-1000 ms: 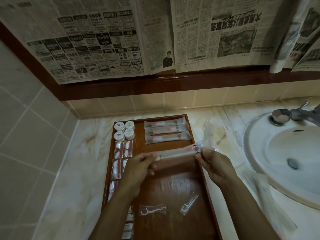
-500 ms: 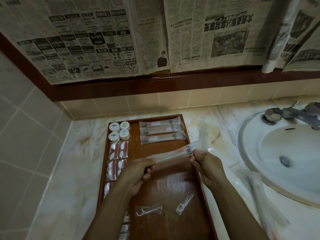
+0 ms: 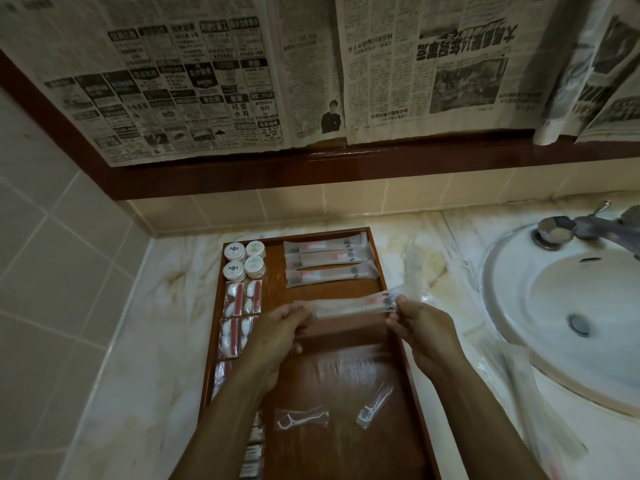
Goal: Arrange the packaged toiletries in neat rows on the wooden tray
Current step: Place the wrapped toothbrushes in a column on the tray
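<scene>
Two bare forearms come up from the bottom edge, and there's no sleeve on either one as far back as the frame goes. The left hand [image 3: 277, 336] shows its back to the camera, knuckles in a ridge along the top, no ring, no watch, no band at the wrist behind it. Across from it, the right hand [image 3: 424, 332] shows the same: bare fingers, bare wrist, with the thumb on the near-left side. Light is dim, so fine detail such as nails is hard to make out. The forearms widen toward the bottom edge below the hands.
</scene>
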